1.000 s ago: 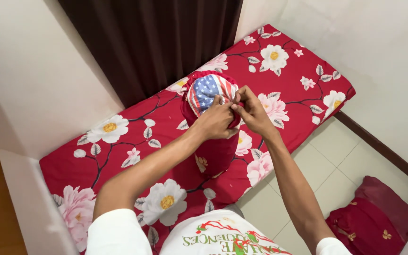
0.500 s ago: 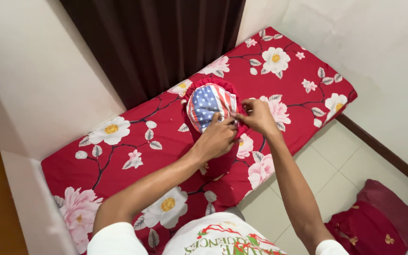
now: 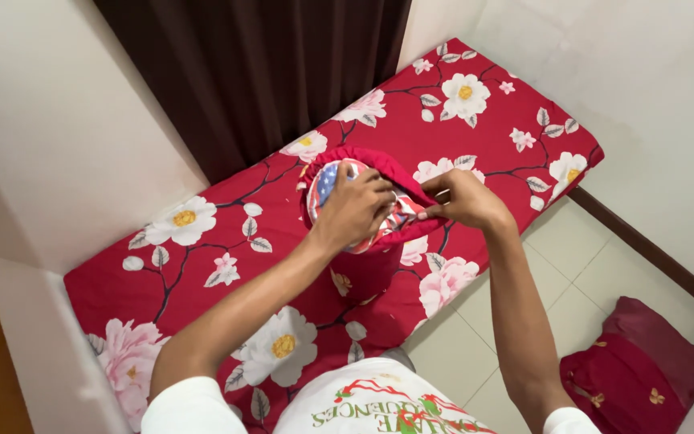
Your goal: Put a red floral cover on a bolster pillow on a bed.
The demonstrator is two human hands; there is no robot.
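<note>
A bolster pillow (image 3: 332, 183) with a striped, starred red-white-blue end stands upright on the mattress (image 3: 202, 233), which wears a red sheet with white and pink flowers. A red floral cover (image 3: 371, 265) is drawn up around the bolster. My left hand (image 3: 353, 210) presses flat on top of the bolster's end. At the right side my right hand (image 3: 459, 201) pinches the cover's rim (image 3: 411, 186), pulling it outward.
A dark brown curtain (image 3: 267, 72) hangs behind the mattress between white walls. White floor tiles (image 3: 572, 281) lie to the right. A red pillow with gold marks (image 3: 628, 374) rests on the floor at the lower right.
My left hand moved from the cover's edge onto the top of the bolster. The cover's rim has come up higher around the striped end.
</note>
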